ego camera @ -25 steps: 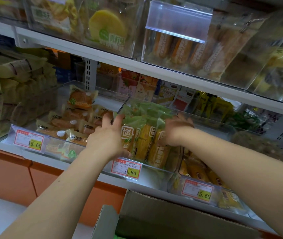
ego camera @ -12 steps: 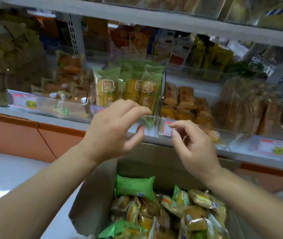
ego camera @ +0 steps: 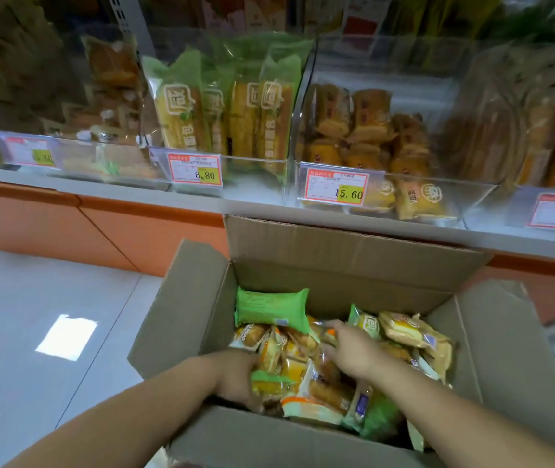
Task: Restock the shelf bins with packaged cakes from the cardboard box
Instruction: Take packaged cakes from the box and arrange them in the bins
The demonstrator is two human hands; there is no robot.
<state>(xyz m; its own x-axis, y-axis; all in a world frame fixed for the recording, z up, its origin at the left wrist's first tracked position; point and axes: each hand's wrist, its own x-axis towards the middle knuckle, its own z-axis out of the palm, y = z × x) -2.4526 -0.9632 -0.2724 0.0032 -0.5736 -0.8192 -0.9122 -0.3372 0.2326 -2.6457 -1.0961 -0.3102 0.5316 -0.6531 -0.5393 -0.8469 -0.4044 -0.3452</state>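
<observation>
An open cardboard box (ego camera: 343, 261) stands on the floor below the shelf, filled with several packaged cakes in green, yellow and orange wrappers. One green packet (ego camera: 271, 309) lies on top at the back. My left hand (ego camera: 235, 378) is inside the box at its near left, fingers curled round a green-and-yellow packaged cake (ego camera: 274, 381). My right hand (ego camera: 352, 349) reaches into the middle of the pile, its fingertips buried among the packets. On the shelf, a clear bin (ego camera: 256, 163) holds upright green-wrapped cakes.
Other clear bins flank it: brown cakes at left (ego camera: 107, 96), orange packets at right (ego camera: 380, 136), long loaves far right (ego camera: 522, 130). Price tags (ego camera: 195, 170) hang on the bin fronts. The white shelf edge (ego camera: 134, 194) juts over an orange base panel. Grey floor (ego camera: 50, 315) lies left.
My hands have come down from the shelf bin into the cardboard box. The view has tilted down, and my left hand has taken hold of a packet.
</observation>
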